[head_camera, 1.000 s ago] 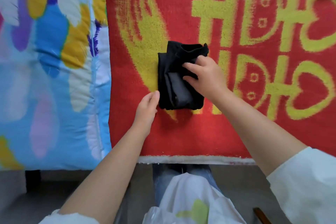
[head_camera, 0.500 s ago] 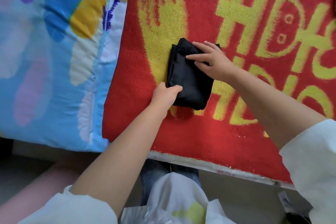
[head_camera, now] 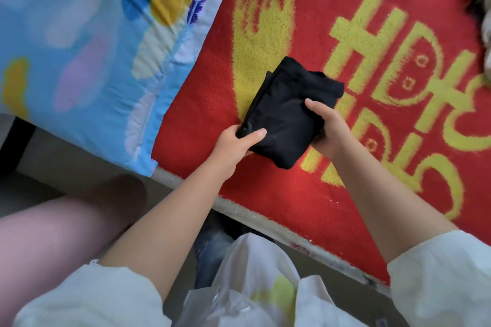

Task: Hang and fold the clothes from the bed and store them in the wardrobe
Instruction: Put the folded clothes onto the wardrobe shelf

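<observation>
- Bed surface: blue patterned quilt (head_camera: 87, 42) at left, red blanket with yellow characters (head_camera: 398, 21) across centre and right; bed edge running diagonally from left-centre down to lower right.
- Left hand (head_camera: 233, 142): gripping the near-left corner of the folded black garment (head_camera: 289, 111), thumb on top, remaining fingers tucked underneath.
- Folded black garment: compact bundle, over the red blanket near the bed edge; whether fully lifted or resting on the blanket, not determinable.
- Long axis: running from near-centre, between the two hands, up and away to the right, toward the yellow characters.
- Right hand (head_camera: 328, 129): gripping the near-right side of the bundle, thumb laid on top, fingers hidden below.
- Relation for the coming move: both hands at the near end, roughly level, far end unsupported; neither hand clearly nearer.
- Judged step: lift and carry toward the wardrobe, not in view; sag of the far end a likely risk.
- Far right, upper corner: blurred pale object, not identifiable.
</observation>
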`<state>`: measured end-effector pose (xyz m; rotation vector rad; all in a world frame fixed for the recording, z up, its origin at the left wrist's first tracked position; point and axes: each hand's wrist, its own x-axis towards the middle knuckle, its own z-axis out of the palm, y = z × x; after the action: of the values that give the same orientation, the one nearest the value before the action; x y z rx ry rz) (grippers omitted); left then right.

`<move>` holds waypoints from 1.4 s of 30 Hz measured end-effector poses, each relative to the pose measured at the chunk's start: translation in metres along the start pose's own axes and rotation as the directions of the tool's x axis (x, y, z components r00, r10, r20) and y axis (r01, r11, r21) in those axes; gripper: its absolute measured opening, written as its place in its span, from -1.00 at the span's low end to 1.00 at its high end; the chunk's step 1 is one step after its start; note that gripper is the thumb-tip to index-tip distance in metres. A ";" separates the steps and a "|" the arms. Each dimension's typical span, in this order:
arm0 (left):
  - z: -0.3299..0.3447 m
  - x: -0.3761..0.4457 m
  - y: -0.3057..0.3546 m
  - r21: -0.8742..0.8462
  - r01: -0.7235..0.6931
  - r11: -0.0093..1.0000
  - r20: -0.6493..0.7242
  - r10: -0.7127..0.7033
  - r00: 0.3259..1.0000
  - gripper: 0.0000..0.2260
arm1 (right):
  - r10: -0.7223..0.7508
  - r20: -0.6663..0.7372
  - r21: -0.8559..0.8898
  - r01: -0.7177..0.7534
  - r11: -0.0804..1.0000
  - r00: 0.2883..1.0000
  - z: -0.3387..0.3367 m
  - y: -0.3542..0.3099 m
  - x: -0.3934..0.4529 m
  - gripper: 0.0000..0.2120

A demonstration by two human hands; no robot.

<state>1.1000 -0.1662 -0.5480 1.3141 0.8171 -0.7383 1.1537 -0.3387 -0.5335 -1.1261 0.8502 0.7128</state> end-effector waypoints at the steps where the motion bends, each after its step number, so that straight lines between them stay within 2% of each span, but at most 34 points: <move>1: -0.005 -0.012 0.001 -0.056 -0.028 0.998 -0.002 0.028 1.000 -0.87 | -0.010 0.058 0.012 0.009 1.000 0.998 0.002 0.001 -0.011 -0.84; 2: -0.010 -0.025 0.003 -0.103 -0.059 0.993 -0.010 0.058 0.998 -0.92 | -0.019 0.115 0.030 0.016 0.999 0.993 0.008 0.000 -0.024 -0.77; 5: -0.028 -0.067 0.018 -0.220 -0.164 0.962 -0.050 0.157 0.986 -0.88 | -0.045 0.276 0.071 0.027 0.997 0.960 0.033 -0.001 -0.056 -0.24; 7: -0.045 -0.103 0.031 -0.311 -0.250 0.917 -0.125 0.221 0.967 -0.81 | -0.080 0.352 0.143 0.030 0.989 0.933 0.061 -0.004 -0.082 -0.07; 9: -0.063 -0.140 0.043 -0.398 -0.329 0.857 -0.183 0.277 0.943 -0.79 | -0.095 0.410 0.193 0.015 0.981 0.907 0.092 -0.007 -0.109 0.00; 11: -0.086 -0.184 0.046 -0.427 -0.419 0.802 -0.237 0.347 0.907 -0.80 | -0.127 0.494 0.188 0.036 0.981 0.860 0.126 -0.003 -0.137 -0.06; 12: -0.097 -0.205 0.047 -0.427 -0.461 0.778 -0.264 0.380 0.887 -0.81 | -0.133 0.535 0.159 0.055 0.986 0.834 0.144 -0.002 -0.154 -0.16; 15: -0.128 -0.263 0.033 -0.451 -0.551 0.702 -0.367 0.417 0.832 -0.79 | -0.110 0.606 0.075 0.080 0.994 0.788 0.186 0.012 -0.200 -0.79; 16: -0.138 -0.282 0.024 -0.458 -0.575 0.677 -0.405 0.417 0.814 -0.77 | -0.095 0.631 0.050 0.083 0.995 0.770 0.199 0.019 -0.214 -0.85; 19: -0.169 -0.352 -0.017 -0.458 -0.664 0.592 -0.562 0.386 0.732 -0.75 | -0.012 0.732 -0.112 0.139 0.984 0.682 0.239 0.058 -0.270 -0.81; 22: -0.188 -0.412 -0.068 -0.469 -0.720 0.512 -0.714 0.259 0.650 -0.82 | 0.057 0.779 -0.242 0.215 0.946 0.625 0.266 0.111 -0.324 -0.84; 27: -0.196 -0.522 -0.183 -0.455 -0.822 0.343 -0.867 0.038 0.497 -0.81 | 0.192 0.817 -0.399 0.293 0.869 0.544 0.279 0.234 -0.428 -0.85; 28: -0.197 -0.542 -0.205 -0.448 -0.835 0.319 -0.874 0.039 0.484 -0.76 | 0.223 0.822 -0.423 0.298 0.856 0.525 0.278 0.254 -0.447 -0.83; 30: -0.196 -0.595 -0.262 -0.420 -0.845 0.330 -0.884 0.061 0.463 -0.63 | 0.300 0.830 -0.479 0.325 0.815 0.470 0.272 0.305 -0.495 -0.82; 32: -0.194 -0.633 -0.299 -0.400 -0.846 0.352 -0.888 0.079 0.452 -0.56 | 0.349 0.838 -0.504 0.347 0.791 0.420 0.265 0.338 -0.526 -0.91; 34: -0.191 -0.676 -0.348 -0.342 -0.881 0.326 -0.931 0.008 0.365 -0.53 | 0.415 0.849 -0.522 0.403 0.752 0.326 0.255 0.384 -0.565 -0.92; 36: -0.189 -0.713 -0.382 -0.286 -0.907 0.310 -0.958 -0.088 0.272 -0.55 | 0.453 0.850 -0.527 0.443 0.725 0.270 0.250 0.423 -0.597 -0.84; 39: -0.195 -0.763 -0.428 -0.188 -0.955 0.229 -0.971 -0.188 0.147 -0.55 | 0.521 0.830 -0.549 0.449 0.705 0.197 0.258 0.474 -0.644 -0.77; 42: -0.210 -0.814 -0.476 -0.081 -0.981 0.175 -0.970 -0.240 0.037 -0.51 | 0.597 0.798 -0.562 0.465 0.684 0.087 0.276 0.525 -0.697 -0.82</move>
<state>0.2485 -0.0056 -0.1205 0.6435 1.2249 1.4516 0.4227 0.0295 -0.1238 -0.8695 -0.8181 1.7779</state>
